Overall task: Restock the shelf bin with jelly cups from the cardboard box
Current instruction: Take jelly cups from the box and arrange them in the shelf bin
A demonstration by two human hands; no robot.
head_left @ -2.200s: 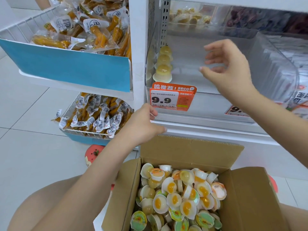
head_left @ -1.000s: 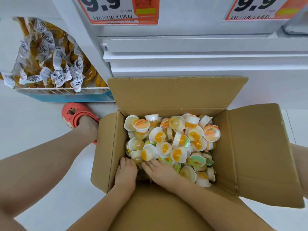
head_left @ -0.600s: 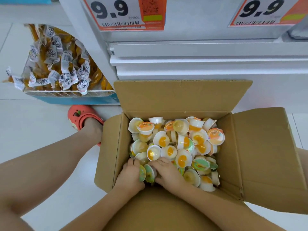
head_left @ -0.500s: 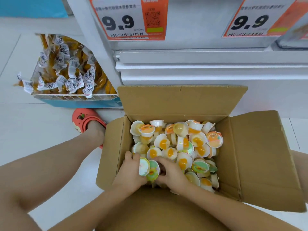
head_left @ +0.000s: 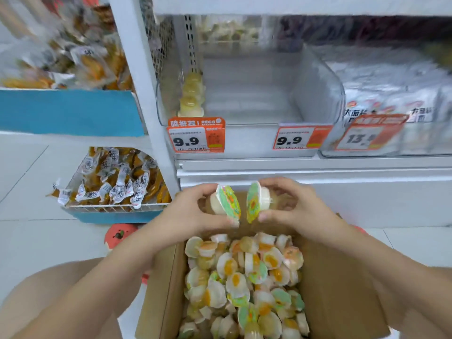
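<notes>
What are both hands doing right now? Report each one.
Left hand: closed on a stack of jelly cups, above the cardboard box.
Right hand: closed on another jelly cup stack.

Above my left hand (head_left: 193,211) I read "9.9" on an orange price tag (head_left: 195,137) clipped to the clear shelf bin (head_left: 318,94). Above my right hand (head_left: 293,206), a second tag (head_left: 299,138) also says "9.9". Farther right, a third tag (head_left: 369,135) begins "13"; the rest blurs.
</notes>
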